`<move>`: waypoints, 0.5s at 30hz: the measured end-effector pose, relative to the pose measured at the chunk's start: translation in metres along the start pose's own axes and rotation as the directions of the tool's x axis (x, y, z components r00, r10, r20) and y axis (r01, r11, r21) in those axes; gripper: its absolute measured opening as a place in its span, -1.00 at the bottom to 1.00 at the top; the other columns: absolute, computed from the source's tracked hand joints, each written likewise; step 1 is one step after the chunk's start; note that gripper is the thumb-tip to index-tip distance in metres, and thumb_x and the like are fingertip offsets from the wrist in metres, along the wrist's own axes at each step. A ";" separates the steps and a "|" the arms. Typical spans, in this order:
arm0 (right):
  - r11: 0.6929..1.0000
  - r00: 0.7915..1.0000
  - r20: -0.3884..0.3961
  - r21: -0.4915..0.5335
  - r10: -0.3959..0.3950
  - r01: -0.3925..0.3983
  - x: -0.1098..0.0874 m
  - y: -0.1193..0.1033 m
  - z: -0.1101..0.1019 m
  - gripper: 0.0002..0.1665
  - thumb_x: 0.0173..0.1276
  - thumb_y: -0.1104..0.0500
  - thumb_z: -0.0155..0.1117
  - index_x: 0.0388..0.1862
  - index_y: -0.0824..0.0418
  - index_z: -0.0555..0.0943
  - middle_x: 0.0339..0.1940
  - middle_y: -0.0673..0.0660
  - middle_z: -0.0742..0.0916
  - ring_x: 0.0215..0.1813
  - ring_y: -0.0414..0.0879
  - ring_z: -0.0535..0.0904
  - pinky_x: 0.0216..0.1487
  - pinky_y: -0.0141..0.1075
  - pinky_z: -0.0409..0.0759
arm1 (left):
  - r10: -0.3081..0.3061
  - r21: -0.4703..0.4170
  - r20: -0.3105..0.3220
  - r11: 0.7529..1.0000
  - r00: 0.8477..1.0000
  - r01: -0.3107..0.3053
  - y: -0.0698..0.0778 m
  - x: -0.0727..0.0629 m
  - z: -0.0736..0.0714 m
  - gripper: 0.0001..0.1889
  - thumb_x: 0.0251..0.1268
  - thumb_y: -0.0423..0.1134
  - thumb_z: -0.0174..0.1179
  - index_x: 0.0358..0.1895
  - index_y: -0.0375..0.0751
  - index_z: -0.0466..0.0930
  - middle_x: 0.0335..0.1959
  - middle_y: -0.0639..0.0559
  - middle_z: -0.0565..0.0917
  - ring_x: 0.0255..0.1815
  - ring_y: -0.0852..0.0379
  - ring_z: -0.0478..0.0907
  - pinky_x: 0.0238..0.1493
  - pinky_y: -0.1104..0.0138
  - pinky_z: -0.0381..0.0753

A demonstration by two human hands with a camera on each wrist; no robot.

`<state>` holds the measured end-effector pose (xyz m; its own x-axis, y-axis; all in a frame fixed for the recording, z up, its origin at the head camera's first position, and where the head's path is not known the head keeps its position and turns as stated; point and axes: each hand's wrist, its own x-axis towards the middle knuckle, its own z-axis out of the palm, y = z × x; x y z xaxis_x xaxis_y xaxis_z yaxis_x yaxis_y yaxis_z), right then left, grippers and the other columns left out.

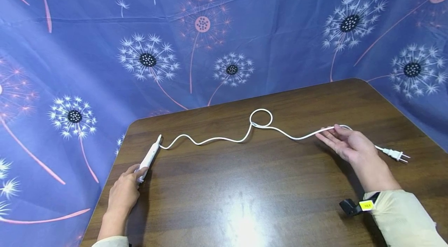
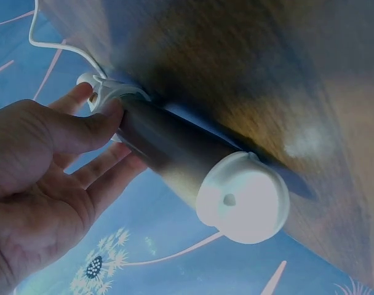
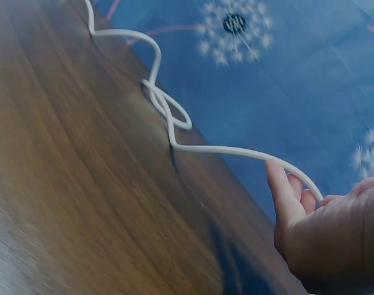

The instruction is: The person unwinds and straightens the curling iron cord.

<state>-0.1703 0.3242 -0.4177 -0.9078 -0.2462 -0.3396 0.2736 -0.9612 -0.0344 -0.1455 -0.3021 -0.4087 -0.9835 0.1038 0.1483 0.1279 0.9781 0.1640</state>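
Observation:
My left hand [image 1: 123, 192] holds a curling iron [image 1: 150, 155] above the left of the table, thumb and fingers at the collar between its white handle and shiny barrel. In the left wrist view the barrel [image 2: 175, 144] ends in a round white cap [image 2: 245, 200] facing the camera. A white power cord [image 1: 220, 138] leaves the handle's tip and runs right in waves, with one small loop midway. At the right, my right hand [image 1: 353, 148] pinches the cord near its plug end. Beyond that hand the two-pronged plug [image 1: 393, 154] sticks out to the right.
The brown wooden table [image 1: 210, 184] has rounded far corners and a bright glare near the front. A blue cloth [image 1: 273, 37] with dandelion prints hangs behind and beside it. A black wrist strap mount [image 1: 351, 207] sits at the right sleeve.

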 end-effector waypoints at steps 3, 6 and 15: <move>0.999 1.000 -0.028 0.040 -0.004 0.005 0.003 -0.013 -0.002 -0.85 0.52 0.38 -0.17 -0.09 0.41 0.38 -0.14 0.54 0.57 0.15 0.21 0.54 0.37 0.11 0.20 | -0.003 0.002 -0.001 1.000 1.000 0.003 0.000 0.000 0.001 -0.39 -0.12 -0.68 0.19 0.12 -0.21 0.61 0.19 -0.30 0.49 -0.01 -0.47 0.50 -0.36 -0.16 0.53; 0.997 0.999 -0.042 0.082 -0.004 0.008 0.006 -0.027 -0.003 -0.85 0.53 0.36 -0.18 -0.07 0.39 0.37 -0.14 0.54 0.57 0.20 0.14 0.51 0.37 0.11 0.20 | -0.002 0.003 -0.006 1.000 1.000 0.002 0.000 0.002 0.003 -0.37 -0.15 -0.69 0.19 0.12 -0.21 0.61 0.18 -0.30 0.49 -0.03 -0.47 0.51 -0.38 -0.16 0.53; 0.977 0.990 -0.141 0.210 -0.008 0.037 0.009 -0.067 0.000 -0.67 0.52 0.29 -0.09 0.14 -0.05 0.40 0.03 0.31 0.60 0.27 -0.03 0.46 0.39 0.04 0.21 | -0.010 0.001 -0.007 1.000 1.000 0.010 0.003 0.004 0.003 -0.40 -0.12 -0.69 0.16 0.11 -0.21 0.62 0.16 -0.31 0.51 -0.06 -0.47 0.53 -0.36 -0.17 0.53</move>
<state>-0.1972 0.3867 -0.4180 -0.8558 -0.2190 -0.4687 0.1666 -0.9744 0.1510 -0.1491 -0.2983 -0.4109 -0.9837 0.0927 0.1540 0.1180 0.9794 0.1640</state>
